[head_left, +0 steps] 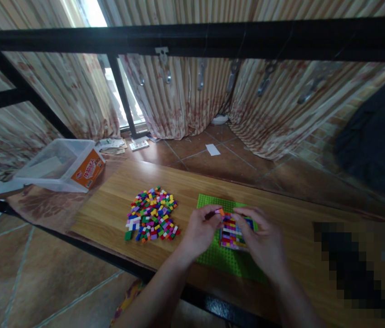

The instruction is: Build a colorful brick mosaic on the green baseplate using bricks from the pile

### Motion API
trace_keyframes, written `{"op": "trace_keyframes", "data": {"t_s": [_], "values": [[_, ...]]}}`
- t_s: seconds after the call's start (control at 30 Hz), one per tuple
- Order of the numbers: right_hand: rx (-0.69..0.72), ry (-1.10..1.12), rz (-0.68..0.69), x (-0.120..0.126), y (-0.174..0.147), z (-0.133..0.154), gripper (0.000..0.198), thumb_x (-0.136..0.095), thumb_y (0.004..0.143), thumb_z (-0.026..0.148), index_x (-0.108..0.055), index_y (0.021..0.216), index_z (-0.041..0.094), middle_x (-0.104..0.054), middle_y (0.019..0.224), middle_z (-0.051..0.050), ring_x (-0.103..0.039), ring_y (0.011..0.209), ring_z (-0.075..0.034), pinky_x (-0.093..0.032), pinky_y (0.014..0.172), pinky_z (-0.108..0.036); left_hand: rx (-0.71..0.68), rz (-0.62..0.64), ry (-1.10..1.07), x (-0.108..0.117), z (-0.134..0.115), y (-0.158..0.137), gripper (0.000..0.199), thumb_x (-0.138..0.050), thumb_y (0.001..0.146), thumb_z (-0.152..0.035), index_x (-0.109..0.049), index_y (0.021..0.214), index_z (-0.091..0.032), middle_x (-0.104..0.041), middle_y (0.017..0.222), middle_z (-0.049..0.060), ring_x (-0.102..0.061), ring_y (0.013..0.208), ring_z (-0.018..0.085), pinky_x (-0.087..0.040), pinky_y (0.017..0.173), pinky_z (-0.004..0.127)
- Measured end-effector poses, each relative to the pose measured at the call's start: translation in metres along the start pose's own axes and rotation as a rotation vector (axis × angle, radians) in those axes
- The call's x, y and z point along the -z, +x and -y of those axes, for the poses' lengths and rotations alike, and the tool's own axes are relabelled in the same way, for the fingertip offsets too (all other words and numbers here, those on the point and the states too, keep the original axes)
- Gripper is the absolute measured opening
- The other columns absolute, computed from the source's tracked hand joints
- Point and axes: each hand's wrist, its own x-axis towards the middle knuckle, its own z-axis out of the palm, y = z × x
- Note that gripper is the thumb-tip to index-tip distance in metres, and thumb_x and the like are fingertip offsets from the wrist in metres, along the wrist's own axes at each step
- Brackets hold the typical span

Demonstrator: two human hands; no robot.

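A green baseplate (209, 259) lies on the wooden table, and a multicoloured structure of toy bricks (231, 237) stands on it. My left hand (201, 230) pinches a small orange brick (221, 212) between thumb and fingertips, just above the structure's far left corner. My right hand (262, 234) rests over the structure's right side with thumb and fingers bent around its far edge. The fingers hide part of the bricks beneath. To the left of my left hand spreads a pile of loose toy bricks (153, 212) in many colours.
A clear plastic bin (56, 164) with an orange label stands beyond the table's left end. Across the back runs a black metal rail (192, 41) with hanging hooks, before striped curtains. A blurred dark object (349, 269) lies at the table's right.
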Motion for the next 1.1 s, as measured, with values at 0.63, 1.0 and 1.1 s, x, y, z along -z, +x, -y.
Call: {"op": "trace_keyframes", "data": {"t_s": [0.63, 1.0, 1.1], "values": [[-0.143, 0.133, 0.057, -0.001, -0.002, 0.004, 0.025, -0.067, 0.084, 0.048, -0.075, 0.088, 0.025, -0.071, 0.094, -0.004, -0.066, 0.087, -0.020, -0.053, 0.082, -0.036, 0.008, 0.077, -0.082, 0.001, -0.007, -0.002, 0.027, -0.081, 0.067, -0.035, -0.070, 0.080, -0.013, -0.066, 0.074, 0.001, -0.058, 0.064, 0.011, -0.051, 0.065, 0.026], [-0.104, -0.047, 0.124, 0.014, 0.006, -0.040, 0.021, -0.070, 0.081, 0.046, -0.079, 0.083, 0.027, -0.069, 0.100, -0.005, -0.064, 0.096, -0.024, -0.047, 0.089, -0.040, -0.142, -0.029, 0.345, 0.014, 0.005, 0.007, 0.016, -0.063, 0.080, -0.029, -0.072, 0.082, -0.016, -0.064, 0.069, 0.001, -0.053, 0.062, 0.013, -0.041, 0.058, 0.024], [-0.083, -0.036, 0.105, 0.007, 0.006, -0.040, 0.021, -0.070, 0.081, 0.046, -0.079, 0.082, 0.026, -0.069, 0.101, -0.006, -0.063, 0.097, -0.024, -0.047, 0.090, -0.041, -0.168, -0.020, 0.394, 0.013, 0.005, 0.006, 0.015, -0.063, 0.080, -0.027, -0.073, 0.079, -0.016, -0.065, 0.069, 0.002, -0.055, 0.066, 0.014, -0.042, 0.061, 0.024]]}}
